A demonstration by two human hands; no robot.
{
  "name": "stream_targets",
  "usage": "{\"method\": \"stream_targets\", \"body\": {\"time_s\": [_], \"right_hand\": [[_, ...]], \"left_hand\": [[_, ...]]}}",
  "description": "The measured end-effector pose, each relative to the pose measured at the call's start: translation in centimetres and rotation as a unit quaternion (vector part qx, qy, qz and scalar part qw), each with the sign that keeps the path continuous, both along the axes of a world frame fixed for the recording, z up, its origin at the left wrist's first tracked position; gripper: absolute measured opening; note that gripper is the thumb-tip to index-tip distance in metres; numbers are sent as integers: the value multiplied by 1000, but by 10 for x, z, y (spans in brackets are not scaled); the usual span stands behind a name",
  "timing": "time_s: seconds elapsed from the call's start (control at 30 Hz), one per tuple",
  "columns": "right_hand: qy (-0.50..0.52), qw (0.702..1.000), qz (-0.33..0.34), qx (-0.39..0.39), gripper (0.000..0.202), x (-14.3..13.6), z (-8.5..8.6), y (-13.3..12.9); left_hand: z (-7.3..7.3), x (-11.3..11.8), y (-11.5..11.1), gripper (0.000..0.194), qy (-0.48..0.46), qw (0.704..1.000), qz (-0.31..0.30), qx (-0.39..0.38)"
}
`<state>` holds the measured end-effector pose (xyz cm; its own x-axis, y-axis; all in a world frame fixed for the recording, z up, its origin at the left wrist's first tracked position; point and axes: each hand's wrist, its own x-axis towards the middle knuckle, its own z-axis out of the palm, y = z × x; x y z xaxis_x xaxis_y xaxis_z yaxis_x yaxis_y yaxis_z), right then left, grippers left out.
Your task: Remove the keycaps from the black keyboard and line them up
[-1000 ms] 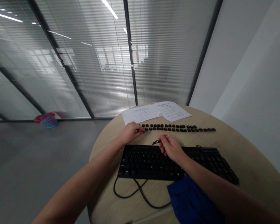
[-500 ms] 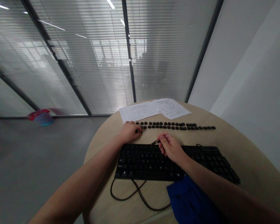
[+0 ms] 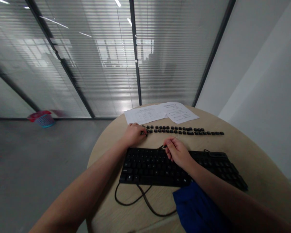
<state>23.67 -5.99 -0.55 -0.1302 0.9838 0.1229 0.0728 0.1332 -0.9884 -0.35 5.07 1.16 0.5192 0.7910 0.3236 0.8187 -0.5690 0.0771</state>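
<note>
A black keyboard lies on the round wooden table, with many keys still on it. Beyond it, loose black keycaps stand in two rows. My left hand is at the left end of these rows, its thumb and fingers pinched on a black keycap that they partly hide. Above the keyboard's back edge, my right hand is closed around a small dark tool with a thin, forked-looking tip pointing left. Its fingers cover most of the tool.
Printed paper sheets lie at the table's far edge. The black cable loops in front of the keyboard, beside a blue cloth. A red and blue basket stands on the floor at left, by the glass partition.
My left hand has shifted slightly away from me, towards the keycap rows, still pinched. My right hand stays almost in place with the small dark tool. The view has tilted slightly.
</note>
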Motion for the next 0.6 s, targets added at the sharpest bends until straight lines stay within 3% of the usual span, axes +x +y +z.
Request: {"method": "stream_targets", "body": {"time_s": [0.17, 0.33, 0.47, 0.6], "right_hand": [[0, 1000, 8, 4, 46, 1, -3, 0], [7, 999, 27, 16, 47, 2, -5, -1], [5, 999, 26, 17, 49, 2, -2, -3], [-17, 998, 42, 31, 49, 0, 2, -6]], "left_hand": [[10, -15, -7, 12, -72, 997, 27, 20], [26, -29, -29, 19, -130, 988, 84, -14], [28, -20, -43, 20, -88, 992, 3, -90], [19, 2, -50, 27, -48, 983, -93, -149]]}}
